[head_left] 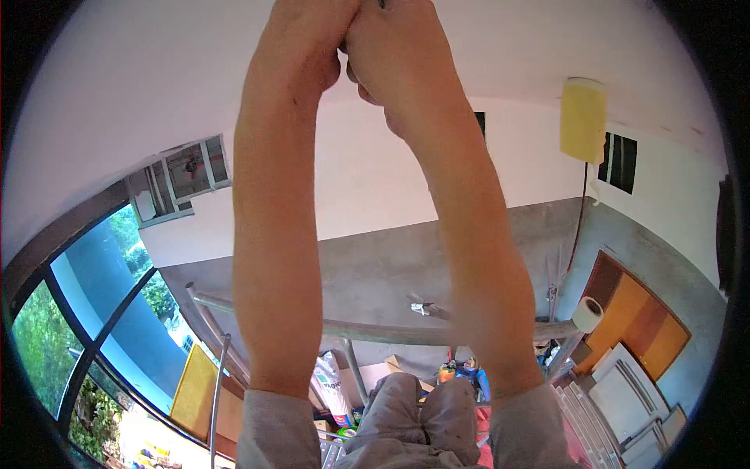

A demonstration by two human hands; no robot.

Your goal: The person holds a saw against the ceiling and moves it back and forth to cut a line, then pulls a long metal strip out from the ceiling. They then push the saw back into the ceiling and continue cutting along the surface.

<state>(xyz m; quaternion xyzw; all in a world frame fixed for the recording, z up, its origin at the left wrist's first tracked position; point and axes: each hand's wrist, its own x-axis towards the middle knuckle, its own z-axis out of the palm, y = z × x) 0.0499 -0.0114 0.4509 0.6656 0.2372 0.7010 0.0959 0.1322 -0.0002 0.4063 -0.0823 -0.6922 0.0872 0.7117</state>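
Observation:
Both my arms stretch up toward the pale ceiling (pixel 508 39), and the two hands meet at the top edge of the view. My left hand (pixel 316 23) is bent at the wrist and partly cut off, its fingers curled in against the other hand. Beside it my right hand (pixel 394 39) is closed, with curled fingers showing on its inner side. A small dark spot shows at the top of the right hand. Whatever the hands grip is hidden or outside the view.
A metal pipe rail (pixel 383 332) crosses in front of my legs, with a white roll (pixel 587 314) at its right end. A yellow cover (pixel 583 121) hangs from the ceiling above a cable. Window panes (pixel 101 313) stand left; stacked panels (pixel 629 391) lean lower right. Bags (pixel 332 391) lie below.

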